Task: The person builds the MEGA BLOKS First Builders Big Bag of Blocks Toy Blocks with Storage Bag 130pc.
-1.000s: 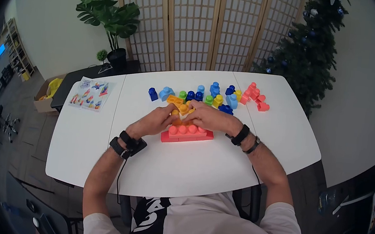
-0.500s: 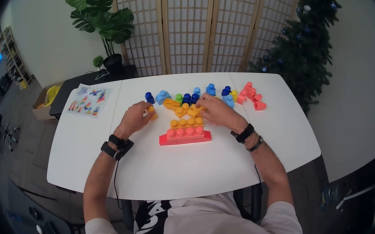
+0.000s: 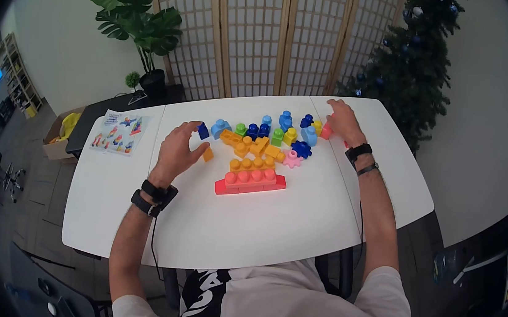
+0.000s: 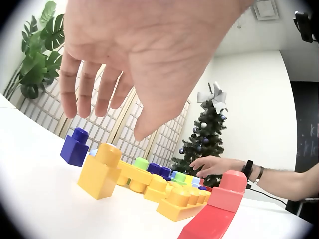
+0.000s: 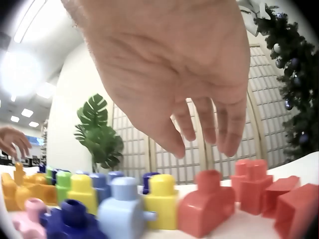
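My left hand (image 3: 175, 150) hovers with fingers spread over a single yellow-orange block (image 4: 98, 175) at the left of the block group; its palm holds nothing. Across the table my right hand (image 3: 345, 123) hangs over the red blocks (image 5: 209, 201), its loosely bent fingers apart from them in the right wrist view. In front of the person stands a long red base (image 3: 251, 184) of studded blocks, with an orange four-stud block (image 3: 252, 166) right behind it. Several loose orange blocks (image 3: 243, 147) lie behind that.
Blue, green and yellow blocks (image 3: 277, 136) form a row toward the table's back. A pink gear-shaped piece (image 3: 292, 159) lies beside a dark blue one (image 3: 302, 149). A printed sheet (image 3: 121, 133) rests on the white table (image 3: 296, 225) at the left.
Both hands were together at the orange blocks behind the red base. The left moved left and let go of an orange block there; the right left the orange blocks and reached right to the red ones.
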### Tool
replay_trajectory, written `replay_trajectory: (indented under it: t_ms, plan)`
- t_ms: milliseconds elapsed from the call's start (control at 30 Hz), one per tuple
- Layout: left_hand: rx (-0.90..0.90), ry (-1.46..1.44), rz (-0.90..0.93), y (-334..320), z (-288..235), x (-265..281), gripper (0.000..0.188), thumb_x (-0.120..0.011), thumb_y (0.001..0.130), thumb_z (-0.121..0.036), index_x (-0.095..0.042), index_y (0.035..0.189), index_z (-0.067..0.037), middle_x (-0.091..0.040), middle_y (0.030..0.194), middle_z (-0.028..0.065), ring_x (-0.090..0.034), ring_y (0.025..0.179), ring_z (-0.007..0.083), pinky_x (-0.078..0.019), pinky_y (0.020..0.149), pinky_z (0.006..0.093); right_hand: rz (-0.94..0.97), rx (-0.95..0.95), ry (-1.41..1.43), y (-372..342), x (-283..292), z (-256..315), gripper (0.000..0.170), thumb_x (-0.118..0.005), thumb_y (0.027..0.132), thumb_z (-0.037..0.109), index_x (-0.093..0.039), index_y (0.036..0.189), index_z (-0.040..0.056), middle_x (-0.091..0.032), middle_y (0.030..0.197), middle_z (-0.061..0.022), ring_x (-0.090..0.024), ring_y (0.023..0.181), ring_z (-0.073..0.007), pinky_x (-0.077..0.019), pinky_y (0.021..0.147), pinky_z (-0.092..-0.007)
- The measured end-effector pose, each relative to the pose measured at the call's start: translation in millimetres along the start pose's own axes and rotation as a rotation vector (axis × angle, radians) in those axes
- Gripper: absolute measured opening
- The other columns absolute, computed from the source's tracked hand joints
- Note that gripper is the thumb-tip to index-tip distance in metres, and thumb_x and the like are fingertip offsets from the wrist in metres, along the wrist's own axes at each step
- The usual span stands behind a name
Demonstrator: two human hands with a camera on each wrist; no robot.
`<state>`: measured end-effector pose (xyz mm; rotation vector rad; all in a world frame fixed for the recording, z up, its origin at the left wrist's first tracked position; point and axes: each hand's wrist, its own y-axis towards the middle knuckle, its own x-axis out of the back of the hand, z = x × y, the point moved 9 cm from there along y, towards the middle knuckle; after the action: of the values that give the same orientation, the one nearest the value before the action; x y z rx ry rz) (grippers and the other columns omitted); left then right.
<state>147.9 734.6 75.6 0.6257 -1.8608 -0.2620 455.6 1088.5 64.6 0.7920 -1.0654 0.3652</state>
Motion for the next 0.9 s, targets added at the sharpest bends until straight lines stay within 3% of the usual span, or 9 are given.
replay_trajectory:
  t_ms: [33, 200, 467, 533, 600, 700, 767, 833, 900]
  plan:
    - [0.002, 0.002, -0.007, 1, -1, 3, 0.053, -0.084, 0.093, -0.029, -0.065, 0.137, -0.007, -0.074, 0.120, 0.0130, -0.072, 0.110, 0.0328, -0.0592, 0.093, 0.0443, -0.042, -0.068, -0.167, 4, 2, -20, 0.042, -0.070, 0.094, 0.008, -0.069, 0.135, 0.0032, -0.073, 0.125, -0.0207, -0.069, 0.119, -0.0384, -0.0572, 0.104, -0.0467]
    - [0.013, 0.009, -0.002, 3, -4, 5, 0.050, -0.085, 0.092, -0.028, -0.066, 0.134, -0.009, -0.074, 0.119, 0.0125, -0.073, 0.108, 0.0316, -0.0597, 0.091, 0.0428, 0.034, -0.128, -0.141, 10, -13, -63, 0.043, -0.072, 0.091, 0.010, -0.069, 0.134, 0.0023, -0.074, 0.122, -0.0220, -0.069, 0.120, -0.0394, -0.0570, 0.105, -0.0461]
    - [0.003, -0.036, -0.011, 7, -11, 8, 0.043, -0.085, 0.093, -0.026, -0.069, 0.128, -0.007, -0.076, 0.116, 0.0120, -0.074, 0.104, 0.0297, -0.0604, 0.089, 0.0413, 0.015, -0.167, 0.027, 12, 2, -47, 0.028, -0.078, 0.088, 0.008, -0.077, 0.115, 0.0035, -0.078, 0.105, -0.0195, -0.074, 0.107, -0.0383, -0.0599, 0.096, -0.0448]
    - [-0.022, -0.052, -0.022, 8, -15, 10, 0.041, -0.085, 0.093, -0.025, -0.070, 0.127, -0.006, -0.076, 0.115, 0.0119, -0.074, 0.102, 0.0295, -0.0608, 0.088, 0.0408, -0.120, 0.007, 0.042, 13, 27, -16, 0.033, -0.080, 0.089, 0.008, -0.075, 0.121, 0.0028, -0.076, 0.116, -0.0167, -0.074, 0.106, -0.0362, -0.0607, 0.092, -0.0425]
    - [-0.036, -0.111, 0.002, 14, -21, 9, 0.043, -0.085, 0.092, -0.020, -0.070, 0.131, -0.006, -0.077, 0.115, 0.0114, -0.074, 0.099, 0.0249, -0.0622, 0.079, 0.0376, -0.110, 0.068, 0.129, 12, 45, 24, 0.035, -0.080, 0.090, 0.008, -0.074, 0.123, 0.0030, -0.076, 0.116, -0.0168, -0.074, 0.105, -0.0352, -0.0604, 0.093, -0.0424]
    - [-0.074, -0.215, 0.062, 21, -44, 5, 0.046, -0.084, 0.094, -0.020, -0.068, 0.135, -0.007, -0.077, 0.117, 0.0113, -0.074, 0.101, 0.0235, -0.0621, 0.083, 0.0369, -0.169, 0.339, 0.155, 3, 63, 101, 0.040, -0.081, 0.090, 0.010, -0.072, 0.128, 0.0030, -0.076, 0.116, -0.0173, -0.073, 0.102, -0.0321, -0.0605, 0.092, -0.0422]
    - [-0.098, -0.292, 0.074, 25, -61, 1, 0.049, -0.085, 0.094, -0.021, -0.066, 0.137, -0.006, -0.077, 0.119, 0.0130, -0.075, 0.104, 0.0255, -0.0624, 0.087, 0.0373, -0.048, 0.475, 0.286, -8, 63, 156, 0.044, -0.082, 0.091, 0.015, -0.070, 0.132, 0.0049, -0.076, 0.113, -0.0161, -0.073, 0.099, -0.0310, -0.0601, 0.088, -0.0409]
    - [-0.123, -0.367, 0.085, 25, -75, -4, 0.053, -0.085, 0.095, -0.023, -0.064, 0.140, -0.005, -0.077, 0.121, 0.0148, -0.076, 0.108, 0.0276, -0.0627, 0.092, 0.0378, 0.215, 0.480, 0.405, -21, 48, 205, 0.049, -0.083, 0.091, 0.020, -0.067, 0.136, 0.0070, -0.077, 0.111, -0.0146, -0.071, 0.095, -0.0298, -0.0588, 0.084, -0.0401]
    - [-0.166, -0.512, 0.123, 24, -86, -9, 0.061, -0.087, 0.095, -0.024, -0.060, 0.146, -0.004, -0.077, 0.125, 0.0149, -0.075, 0.117, 0.0279, -0.0619, 0.100, 0.0388, 0.252, 0.549, 0.448, -36, 31, 238, 0.051, -0.084, 0.091, 0.023, -0.066, 0.136, 0.0075, -0.077, 0.111, -0.0146, -0.071, 0.091, -0.0292, -0.0582, 0.082, -0.0398]
